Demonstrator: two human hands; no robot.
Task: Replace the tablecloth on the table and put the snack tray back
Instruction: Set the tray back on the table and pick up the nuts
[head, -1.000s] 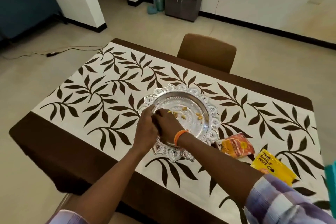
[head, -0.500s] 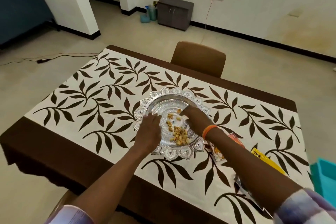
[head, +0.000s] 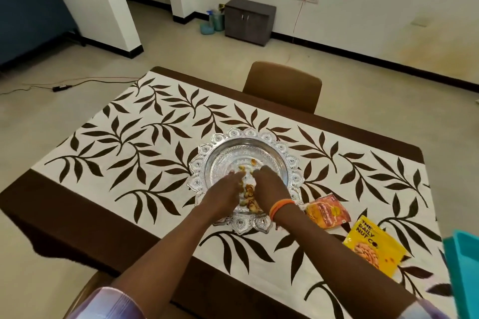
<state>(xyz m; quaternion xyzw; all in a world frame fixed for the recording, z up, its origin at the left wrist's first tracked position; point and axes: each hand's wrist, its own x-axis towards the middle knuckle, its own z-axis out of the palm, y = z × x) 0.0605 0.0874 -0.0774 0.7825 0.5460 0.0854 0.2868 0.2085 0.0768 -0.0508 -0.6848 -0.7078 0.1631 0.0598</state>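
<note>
Both hands sit inside the tray. We note the left hand [head: 225, 193] lying palm down over the near-left part of the bowl, fingers extended and loosely together, tips pointing toward the middle. Whether it grips anything, we cannot tell. Our right hand [head: 269, 186] rests just beside it, knuckles up, fingers curled down toward the nuts; what they close on is hidden, so we cannot tell its grip either. An orange wristband [head: 281, 208] circles the right wrist.

Between the two hands lies a small heap of nuts [head: 250, 198], with a few loose ones farther in toward the centre.

Silver tray [head: 246, 137]: round, scalloped ornamental rim, standing near the middle of the surface, slightly toward our side. It rests on the tablecloth [head: 124, 153], white with dark brown leaf sprays and a broad brown border. The cloth lies flat across the top, its border hanging over the near and left edges.

Right of the tray, just beside its rim, an orange snack packet [head: 328, 212] lies flat. Farther right and nearer to us, a yellow nut packet [head: 375, 243] lies flat too, apart from the orange one. A teal object [head: 464, 267] cuts in at the right edge; we cannot identify it.

A brown chair [head: 282, 85] stands at the far side.
</note>
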